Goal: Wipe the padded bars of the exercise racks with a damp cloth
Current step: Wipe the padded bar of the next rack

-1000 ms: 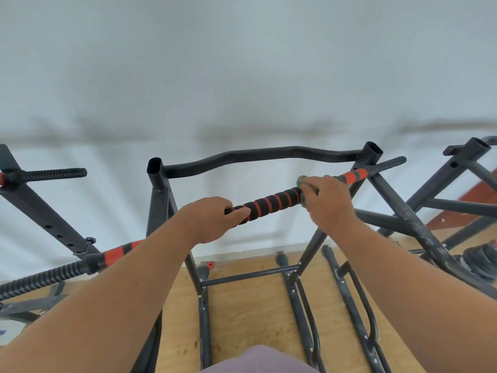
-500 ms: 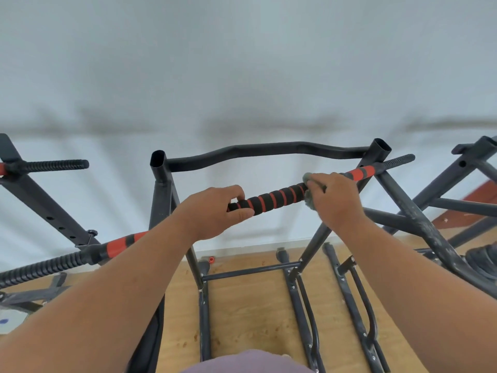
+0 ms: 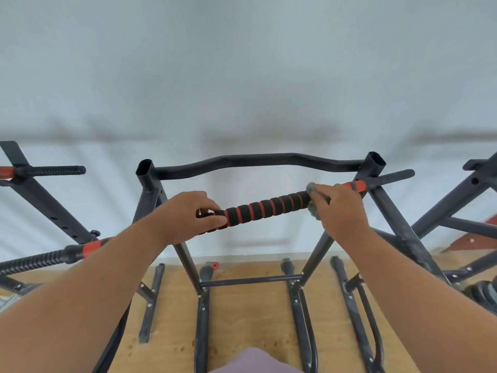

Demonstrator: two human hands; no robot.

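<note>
White wall; left hand grasps padded bar; right hand clutches cloth.

A pale grey-white wall fills the upper half of the view, softly blurred and evenly lit. Below it lies a light wooden floor with small dark flecks, and a reddish-brown patch shows at the far right where wall meets floor

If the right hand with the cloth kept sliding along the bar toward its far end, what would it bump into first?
Probably the orange band just past the right hand and cloth, then the rack's upright post where the padded bar joins.
</note>
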